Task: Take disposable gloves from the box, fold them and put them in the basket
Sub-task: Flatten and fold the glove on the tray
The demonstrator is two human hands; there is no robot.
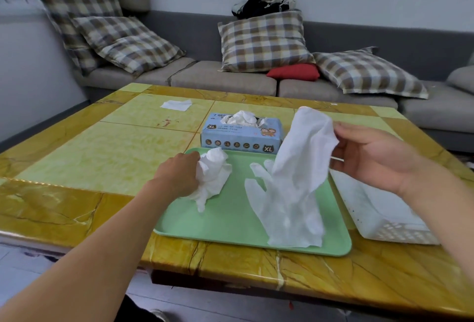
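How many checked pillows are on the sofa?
4 checked fabric pillows: two stacked at the sofa's left end, one upright in the middle, one lying right. Others may be hidden.

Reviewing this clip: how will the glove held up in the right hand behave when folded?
Probably very floppy: the glove droops from the right hand down onto the green tray. Likely light and thin, since it looks translucent. Folds may spring open, judging by its wrinkles.
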